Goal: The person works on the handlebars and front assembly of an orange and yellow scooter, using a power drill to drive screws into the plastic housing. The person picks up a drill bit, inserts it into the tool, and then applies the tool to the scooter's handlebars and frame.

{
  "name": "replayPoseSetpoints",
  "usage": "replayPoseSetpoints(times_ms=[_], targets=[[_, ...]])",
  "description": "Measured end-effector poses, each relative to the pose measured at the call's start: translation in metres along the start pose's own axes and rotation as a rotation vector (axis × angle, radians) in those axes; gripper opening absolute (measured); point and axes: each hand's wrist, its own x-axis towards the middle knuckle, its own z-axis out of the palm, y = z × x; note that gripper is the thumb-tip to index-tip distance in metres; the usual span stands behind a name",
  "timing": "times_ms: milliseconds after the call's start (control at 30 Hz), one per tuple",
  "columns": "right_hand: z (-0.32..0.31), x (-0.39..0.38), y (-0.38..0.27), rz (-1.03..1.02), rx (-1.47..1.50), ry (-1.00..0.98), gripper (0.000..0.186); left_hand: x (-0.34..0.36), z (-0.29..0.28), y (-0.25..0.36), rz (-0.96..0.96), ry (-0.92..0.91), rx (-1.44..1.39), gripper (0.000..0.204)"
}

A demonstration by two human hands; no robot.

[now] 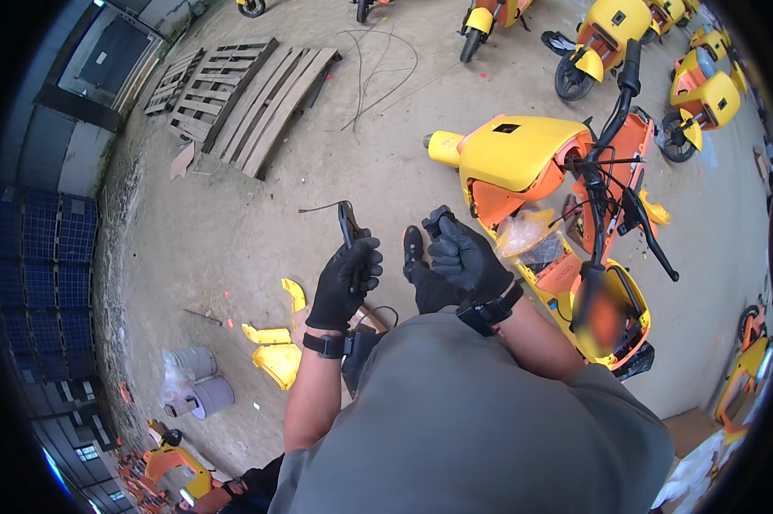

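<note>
My left hand (349, 278), in a black glove, is closed around a black brake lever (349, 221). A thin dark cable (320, 208) runs leftward from the lever's upper end. Level with it on the right, my right hand (466, 257), also gloved in black, has its fingers curled round a small black part (438, 218); its exact kind is hidden by the fingers. The two hands are apart, above the concrete floor. To the right of my right hand stands a yellow and orange scooter (523, 154), its black handlebar (603, 188) bare with loose cables.
Wooden pallets (258, 111) lie at the far left, beside a loop of cable (392, 86). Yellow panels (277, 364) and buckets (211, 397) sit at the near left. More yellow scooters (695, 94) stand at the far right. A dark sleeve (262, 487) of another person shows at the lower left.
</note>
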Motion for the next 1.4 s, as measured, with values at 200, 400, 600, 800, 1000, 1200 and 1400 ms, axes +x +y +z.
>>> replayPoseSetpoints(times_ms=[200,400,600,800,1000,1200,1400], targets=[[-0.012,0.144,-0.028,-0.137,0.044,0.004,0.017,0.101,-0.054,0.069,-0.209,0.034,0.219,0.027],[0.004,0.170,-0.068,-0.369,-0.090,0.201,0.020,0.218,-0.055,0.108,-0.409,-0.197,0.652,0.025],[-0.026,0.136,-0.047,-0.780,0.138,0.563,0.015,0.311,-0.024,0.080,-0.667,-0.725,0.970,0.019],[-0.105,0.151,0.072,-1.053,0.374,0.970,0.015,0.363,-0.061,0.000,-0.993,-1.076,1.205,0.014],[-0.167,0.198,0.192,-1.210,0.762,1.017,0.016,0.378,-0.107,-0.061,-1.199,-1.107,1.321,0.012],[-0.256,0.229,0.235,-1.206,0.725,1.210,0.018,0.405,-0.126,-0.165,-0.545,-1.536,1.806,0.019],[-0.396,0.248,0.282,-1.104,0.634,1.492,0.019,0.433,-0.171,-0.297,0.202,-1.575,1.941,0.025]])
